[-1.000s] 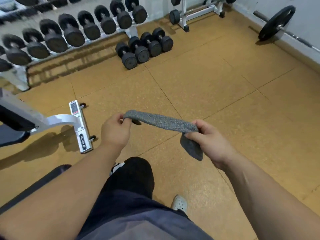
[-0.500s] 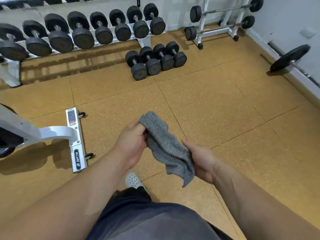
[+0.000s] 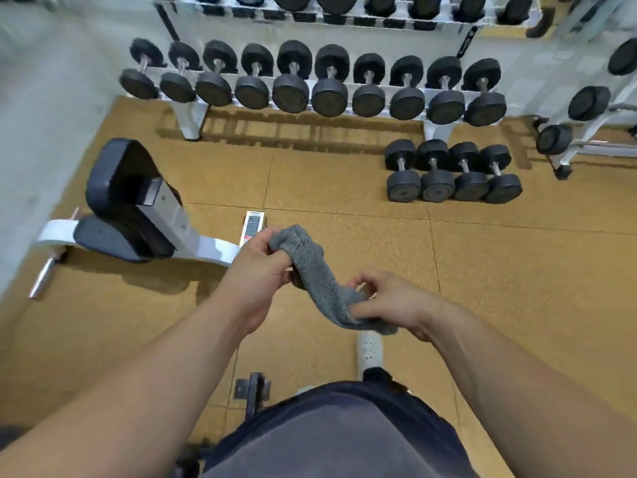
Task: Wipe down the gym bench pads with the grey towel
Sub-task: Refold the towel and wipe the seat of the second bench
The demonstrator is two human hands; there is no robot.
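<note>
The grey towel (image 3: 317, 277) hangs bunched between both hands in front of my waist. My left hand (image 3: 256, 270) grips its upper end, and my right hand (image 3: 389, 301) pinches its lower end. The gym bench stands on the floor to the left, with a black back pad (image 3: 113, 177) tilted upright and a black seat pad (image 3: 107, 238) on a white frame (image 3: 206, 246). Both hands are clear of the bench, to its right.
A long rack of black dumbbells (image 3: 310, 88) runs along the back wall. Several loose dumbbells (image 3: 451, 174) lie on the floor at right. A second rack (image 3: 568, 132) stands at far right. A metal bar (image 3: 44, 274) lies by the left wall. My white shoe (image 3: 370, 350) is below the towel.
The view has swung left, bringing the bench pads into sight. My hands have bunched the towel closer together; the right hand now pinches its lower end.
</note>
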